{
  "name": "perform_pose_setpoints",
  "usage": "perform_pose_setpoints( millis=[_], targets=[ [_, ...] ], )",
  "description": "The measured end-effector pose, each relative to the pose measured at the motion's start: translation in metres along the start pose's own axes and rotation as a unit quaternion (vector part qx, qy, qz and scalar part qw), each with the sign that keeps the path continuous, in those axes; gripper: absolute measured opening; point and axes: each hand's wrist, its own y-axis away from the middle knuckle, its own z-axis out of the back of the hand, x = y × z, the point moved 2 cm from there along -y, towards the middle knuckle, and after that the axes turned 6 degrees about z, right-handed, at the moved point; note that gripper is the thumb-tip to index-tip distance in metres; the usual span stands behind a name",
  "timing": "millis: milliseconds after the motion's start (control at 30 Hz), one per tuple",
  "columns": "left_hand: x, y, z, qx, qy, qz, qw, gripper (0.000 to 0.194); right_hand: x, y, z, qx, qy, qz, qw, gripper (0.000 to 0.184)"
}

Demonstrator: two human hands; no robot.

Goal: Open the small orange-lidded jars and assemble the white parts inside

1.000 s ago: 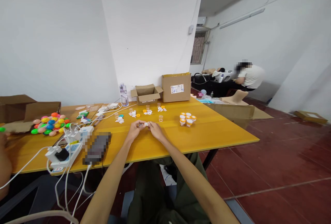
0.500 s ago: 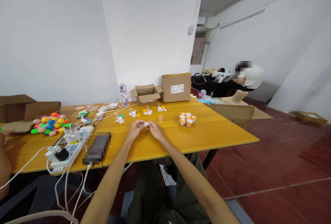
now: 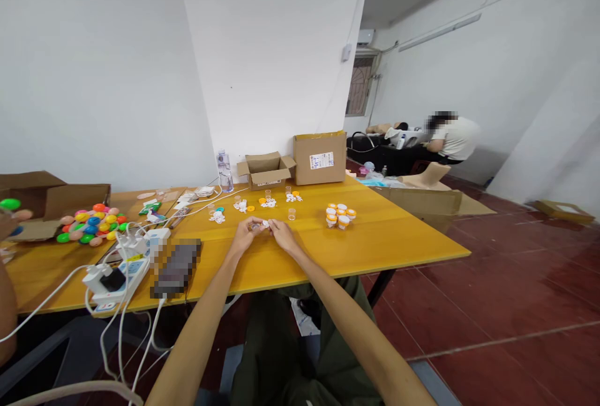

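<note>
Both my hands meet low over the table's middle. My left hand (image 3: 242, 235) is closed round a small clear cup (image 3: 255, 227), mostly hidden by the fingers. My right hand (image 3: 282, 236) pinches a small white spotted piece (image 3: 265, 223) at the cup's right side; whether there is more than one, I cannot tell. Beyond them lie small piles of white spotted pieces (image 3: 217, 218), with orange lids (image 3: 250, 209), a teal lid and clear cups near them. One clear cup (image 3: 292, 214) stands alone just past my right hand. Several lidded cups (image 3: 343, 222) cluster to the right.
Two cardboard boxes, one open (image 3: 266, 175) and one closed (image 3: 320, 162), stand against the wall beside a bottle (image 3: 224, 172). At left are colourful plastic eggs (image 3: 94, 226), a power strip (image 3: 140, 272), cables and a phone (image 3: 177, 267). A co-worker's arm (image 3: 6, 293) reaches in there.
My hands stay in nearly the same place, with the white piece turned slightly between them. At the far left, the co-worker's hand has risen with several coloured eggs in or near it.
</note>
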Motion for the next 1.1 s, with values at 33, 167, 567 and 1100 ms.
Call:
perform_pose_setpoints(
  millis=[33, 167, 567, 1100],
  targets=[
    [0.000, 0.000, 0.000, -0.003, -0.002, -0.003, 1.000, 0.024, 0.000, 0.000, 0.000, -0.001, -0.005, -0.001, 1.000, 0.037],
    [0.001, -0.002, 0.000, -0.010, -0.016, -0.018, 1.000, 0.018, 0.001, 0.001, -0.001, -0.012, -0.025, -0.003, 1.000, 0.039],
    [-0.004, 0.002, -0.004, -0.076, -0.242, -0.044, 0.966, 0.011, 0.013, 0.004, 0.008, -0.125, -0.060, -0.022, 0.990, 0.039],
    [0.005, -0.006, -0.003, -0.079, -0.172, -0.042, 0.981, 0.008, 0.006, 0.001, 0.007, -0.103, -0.095, 0.010, 0.990, 0.014]
  ],
)
